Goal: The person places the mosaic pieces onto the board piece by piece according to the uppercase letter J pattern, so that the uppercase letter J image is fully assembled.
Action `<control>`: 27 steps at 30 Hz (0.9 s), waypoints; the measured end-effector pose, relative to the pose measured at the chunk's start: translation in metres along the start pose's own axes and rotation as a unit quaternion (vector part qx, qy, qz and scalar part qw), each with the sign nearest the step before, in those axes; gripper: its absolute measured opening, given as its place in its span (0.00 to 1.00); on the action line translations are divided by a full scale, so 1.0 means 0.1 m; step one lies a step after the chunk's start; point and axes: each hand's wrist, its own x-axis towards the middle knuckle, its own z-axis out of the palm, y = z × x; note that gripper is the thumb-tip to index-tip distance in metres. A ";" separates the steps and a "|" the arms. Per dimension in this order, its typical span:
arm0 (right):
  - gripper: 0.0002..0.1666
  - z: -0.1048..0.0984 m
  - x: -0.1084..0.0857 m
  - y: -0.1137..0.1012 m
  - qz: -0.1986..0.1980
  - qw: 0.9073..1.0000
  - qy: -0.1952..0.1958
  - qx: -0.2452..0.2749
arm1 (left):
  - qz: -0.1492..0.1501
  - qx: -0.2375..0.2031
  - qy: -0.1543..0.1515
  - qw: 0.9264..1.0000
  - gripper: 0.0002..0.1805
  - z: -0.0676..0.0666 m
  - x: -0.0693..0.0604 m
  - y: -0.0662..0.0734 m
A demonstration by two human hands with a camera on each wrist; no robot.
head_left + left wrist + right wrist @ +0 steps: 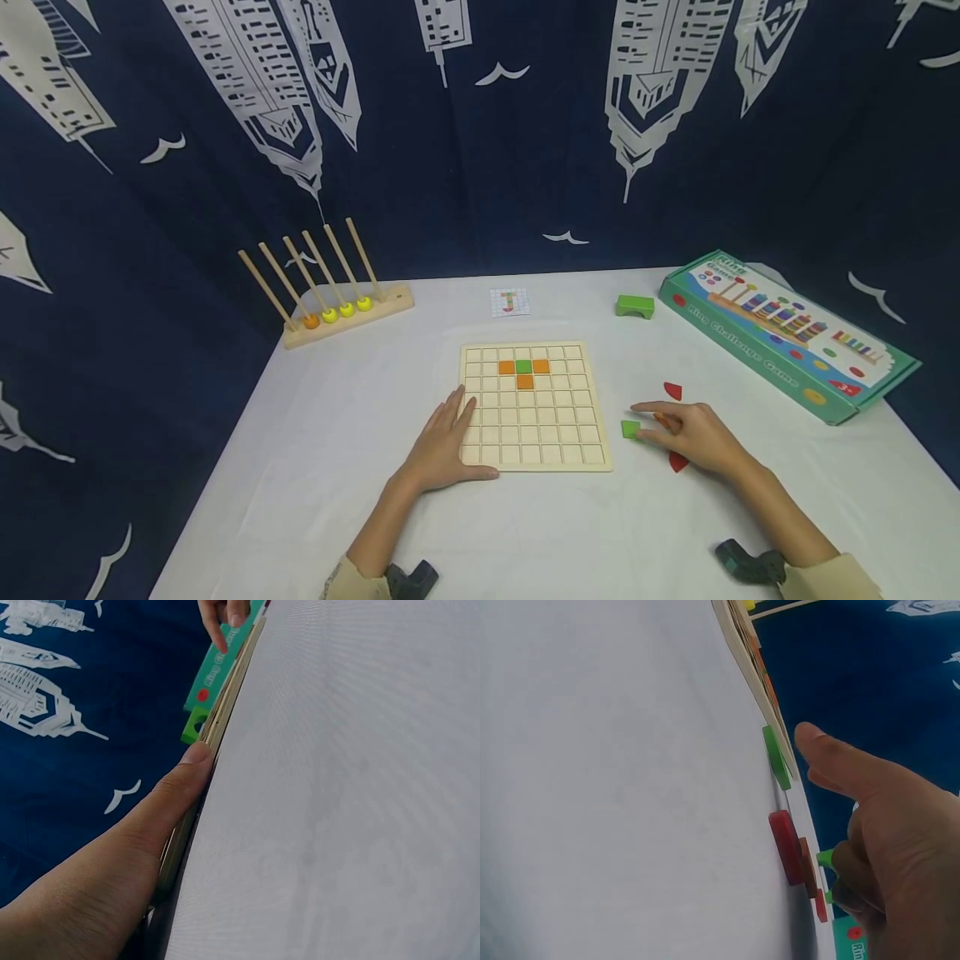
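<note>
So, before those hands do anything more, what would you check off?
1. Board flat on the table: ok.
2. Left hand at the board's left edge: ok.
3. Placed tiles inside their squares: ok, one green, three orange.
4. Loose green tile gripped by the right hand: not ok, it lies on the table.
5. Card uncovered: ok.
6. Orange piece's shape: cannot tell, partly hidden.

A dark blue cloth (465, 167) printed with white upside-down buildings (652, 92) and birds (501, 75) hangs behind the white bench (300, 467) under soft, even light.
</note>
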 end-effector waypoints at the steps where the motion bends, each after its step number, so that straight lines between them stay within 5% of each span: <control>1: 0.22 0.01 0.00 0.00 -0.004 1.000 -0.004 -0.002 | 0.000 0.001 0.000 1.000 0.68 0.00 0.00 0.00; 7: 0.19 0.07 -0.01 0.01 -0.023 0.999 -0.018 -0.026 | 0.003 0.000 0.001 1.000 0.68 -0.02 0.00 0.00; 13: 0.15 0.11 0.06 -0.04 -0.042 0.999 0.012 -0.025 | 0.002 0.002 -0.002 1.000 0.67 -0.03 -0.01 -0.01; 27: 0.18 0.51 0.60 -0.56 -0.075 0.997 0.022 -0.013 | 0.008 -0.008 -0.003 1.000 0.67 -0.03 -0.01 0.01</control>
